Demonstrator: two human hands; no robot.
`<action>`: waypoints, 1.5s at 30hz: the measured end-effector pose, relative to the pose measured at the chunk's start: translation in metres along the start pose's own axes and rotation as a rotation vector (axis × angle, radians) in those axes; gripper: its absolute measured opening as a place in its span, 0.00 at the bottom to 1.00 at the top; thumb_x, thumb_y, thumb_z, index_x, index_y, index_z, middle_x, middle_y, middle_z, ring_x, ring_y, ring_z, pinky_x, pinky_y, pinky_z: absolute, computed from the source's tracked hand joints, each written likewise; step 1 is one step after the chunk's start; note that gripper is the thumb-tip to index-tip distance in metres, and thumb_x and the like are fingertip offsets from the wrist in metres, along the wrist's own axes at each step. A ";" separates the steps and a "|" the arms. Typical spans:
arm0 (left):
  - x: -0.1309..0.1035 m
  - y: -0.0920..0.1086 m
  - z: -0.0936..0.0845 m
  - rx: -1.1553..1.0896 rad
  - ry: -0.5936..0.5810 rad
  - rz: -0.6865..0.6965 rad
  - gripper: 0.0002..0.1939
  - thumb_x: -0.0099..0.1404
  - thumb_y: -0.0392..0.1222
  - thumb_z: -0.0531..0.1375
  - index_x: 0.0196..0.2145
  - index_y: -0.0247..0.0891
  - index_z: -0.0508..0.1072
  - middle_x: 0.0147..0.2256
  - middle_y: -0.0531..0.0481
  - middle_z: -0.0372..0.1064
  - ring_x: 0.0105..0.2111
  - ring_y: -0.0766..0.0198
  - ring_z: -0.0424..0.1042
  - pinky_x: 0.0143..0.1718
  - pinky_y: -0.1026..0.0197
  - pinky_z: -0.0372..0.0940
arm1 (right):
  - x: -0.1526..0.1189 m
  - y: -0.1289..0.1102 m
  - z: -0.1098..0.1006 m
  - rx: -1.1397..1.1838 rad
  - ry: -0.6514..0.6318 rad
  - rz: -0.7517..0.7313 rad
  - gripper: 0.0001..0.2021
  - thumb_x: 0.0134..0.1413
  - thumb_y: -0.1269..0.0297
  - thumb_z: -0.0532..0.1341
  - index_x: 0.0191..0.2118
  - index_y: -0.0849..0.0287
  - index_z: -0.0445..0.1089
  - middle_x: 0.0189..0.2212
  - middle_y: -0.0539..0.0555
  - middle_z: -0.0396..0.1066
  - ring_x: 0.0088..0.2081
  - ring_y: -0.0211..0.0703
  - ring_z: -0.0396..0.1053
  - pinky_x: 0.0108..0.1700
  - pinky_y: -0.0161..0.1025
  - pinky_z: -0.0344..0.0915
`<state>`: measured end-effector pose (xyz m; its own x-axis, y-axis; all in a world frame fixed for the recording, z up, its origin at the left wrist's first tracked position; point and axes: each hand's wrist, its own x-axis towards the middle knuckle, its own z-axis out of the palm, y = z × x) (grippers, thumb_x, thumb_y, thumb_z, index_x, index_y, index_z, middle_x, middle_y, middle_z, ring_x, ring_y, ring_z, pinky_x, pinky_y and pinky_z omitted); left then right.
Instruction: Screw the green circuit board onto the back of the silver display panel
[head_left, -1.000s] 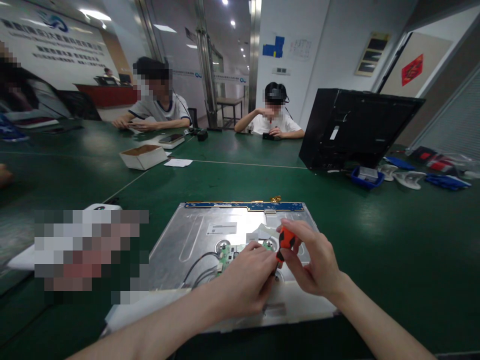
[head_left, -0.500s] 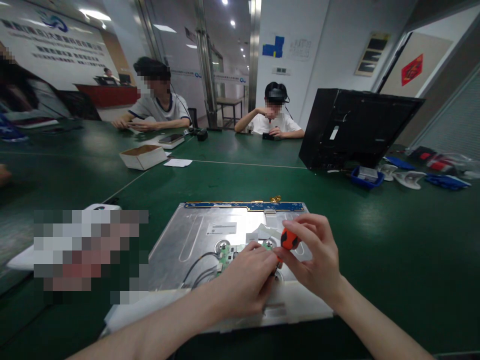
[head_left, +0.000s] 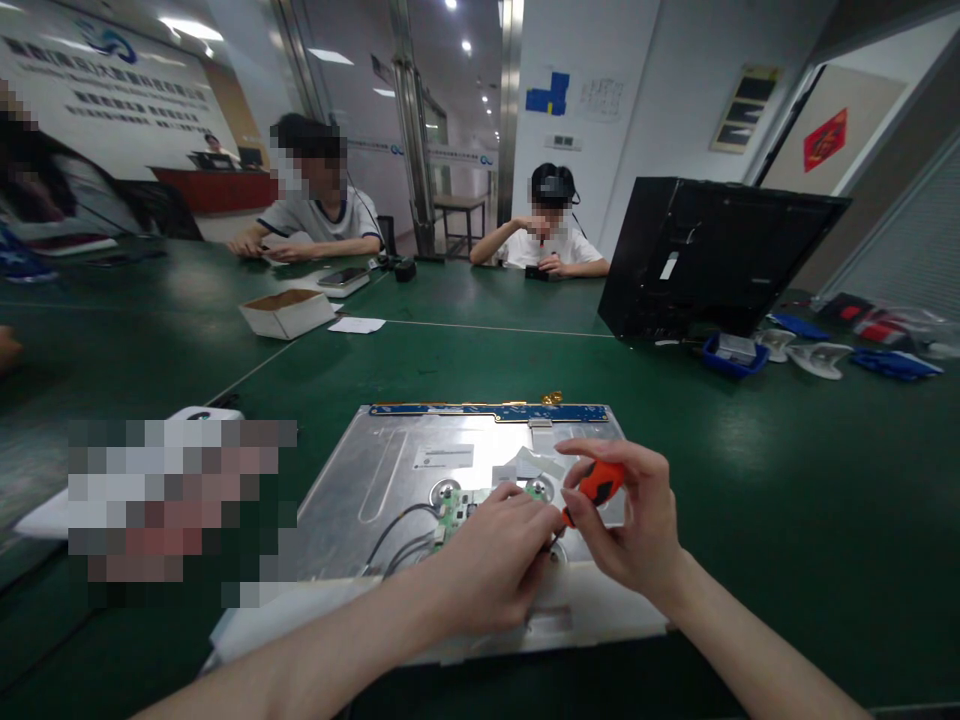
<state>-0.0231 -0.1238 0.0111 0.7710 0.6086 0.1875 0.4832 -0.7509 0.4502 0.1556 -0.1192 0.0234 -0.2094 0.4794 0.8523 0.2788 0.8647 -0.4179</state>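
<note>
An orange-and-black screwdriver (head_left: 602,483) is held in my right hand (head_left: 637,510), its handle between thumb and fingers. It leans, with its shaft pointing down and left toward my left hand. My left hand (head_left: 501,545) is closed over a green circuit board (head_left: 452,512), its fingertips beside the shaft. Whatever those fingers pinch is hidden, and so is the screwdriver's tip. Under both hands lies a silver metal panel (head_left: 352,500) with a blue circuit strip (head_left: 450,411) along its far edge. Dark cables (head_left: 397,522) run from the green board.
A black monitor (head_left: 712,255) stands at the right, near a small blue tray (head_left: 735,355). Farther left sit an open white box (head_left: 287,315) and a paper slip (head_left: 357,325). Two people work across the green table (head_left: 787,500). A blurred-out patch covers the left side.
The screwdriver handle has tipped over to the right, and my right fingers have shifted around it. My left hand and the panel stay in place.
</note>
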 end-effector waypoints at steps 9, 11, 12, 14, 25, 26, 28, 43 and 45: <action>0.000 0.000 0.003 0.041 0.014 -0.003 0.07 0.60 0.30 0.55 0.36 0.37 0.65 0.37 0.44 0.72 0.38 0.53 0.71 0.47 0.47 0.60 | 0.005 -0.003 -0.001 -0.042 -0.080 -0.093 0.24 0.60 0.72 0.56 0.60 0.54 0.53 0.49 0.61 0.68 0.46 0.47 0.72 0.42 0.49 0.75; 0.000 -0.003 0.005 0.050 0.019 0.003 0.07 0.59 0.31 0.56 0.36 0.37 0.65 0.37 0.44 0.72 0.38 0.52 0.71 0.47 0.47 0.60 | 0.007 -0.004 -0.003 -0.094 -0.102 -0.098 0.23 0.61 0.73 0.54 0.61 0.55 0.56 0.48 0.61 0.67 0.47 0.48 0.71 0.40 0.46 0.75; 0.000 -0.004 0.006 0.050 0.025 0.004 0.08 0.59 0.31 0.56 0.37 0.37 0.65 0.38 0.44 0.72 0.39 0.52 0.71 0.48 0.47 0.60 | 0.007 -0.004 -0.003 -0.113 -0.114 -0.093 0.23 0.62 0.73 0.53 0.61 0.55 0.56 0.48 0.62 0.67 0.47 0.47 0.71 0.39 0.44 0.75; 0.000 -0.005 0.007 0.044 0.030 0.008 0.08 0.59 0.31 0.56 0.38 0.37 0.65 0.38 0.44 0.72 0.40 0.51 0.71 0.49 0.47 0.59 | 0.008 -0.005 -0.004 -0.129 -0.134 -0.089 0.23 0.62 0.75 0.51 0.62 0.56 0.56 0.48 0.61 0.68 0.46 0.46 0.71 0.39 0.42 0.75; 0.000 -0.001 0.002 0.006 0.009 -0.006 0.08 0.60 0.30 0.55 0.38 0.37 0.65 0.39 0.44 0.73 0.39 0.54 0.71 0.47 0.49 0.61 | 0.000 -0.001 0.002 -0.002 0.009 -0.037 0.27 0.55 0.74 0.61 0.58 0.53 0.54 0.43 0.57 0.71 0.33 0.41 0.73 0.34 0.43 0.75; 0.000 -0.001 0.002 0.007 0.003 -0.010 0.08 0.60 0.30 0.54 0.38 0.37 0.65 0.39 0.44 0.73 0.39 0.54 0.71 0.47 0.48 0.61 | 0.000 -0.001 0.001 0.004 0.002 -0.029 0.27 0.55 0.75 0.60 0.58 0.53 0.54 0.44 0.58 0.71 0.33 0.41 0.73 0.35 0.44 0.74; 0.000 0.000 0.002 0.013 0.001 -0.011 0.08 0.61 0.31 0.54 0.39 0.37 0.65 0.39 0.44 0.73 0.39 0.54 0.71 0.47 0.48 0.61 | 0.002 -0.003 0.000 0.021 -0.023 -0.049 0.27 0.56 0.75 0.59 0.59 0.54 0.53 0.46 0.59 0.70 0.34 0.41 0.73 0.36 0.45 0.75; 0.000 -0.003 0.004 0.038 0.010 -0.001 0.06 0.61 0.32 0.55 0.38 0.37 0.66 0.39 0.43 0.73 0.41 0.52 0.71 0.49 0.46 0.60 | 0.008 -0.006 -0.003 -0.044 -0.115 -0.114 0.25 0.60 0.73 0.55 0.62 0.57 0.54 0.40 0.58 0.73 0.38 0.44 0.73 0.35 0.41 0.74; 0.000 -0.002 0.003 0.025 0.007 0.005 0.07 0.61 0.31 0.55 0.38 0.38 0.66 0.39 0.44 0.73 0.40 0.53 0.71 0.49 0.47 0.60 | 0.007 -0.005 -0.001 -0.019 -0.066 -0.105 0.25 0.58 0.73 0.59 0.60 0.55 0.55 0.37 0.55 0.72 0.34 0.43 0.73 0.32 0.40 0.74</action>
<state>-0.0228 -0.1229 0.0075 0.7709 0.6062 0.1956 0.4894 -0.7602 0.4274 0.1538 -0.1203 0.0315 -0.2992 0.3960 0.8681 0.2696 0.9078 -0.3212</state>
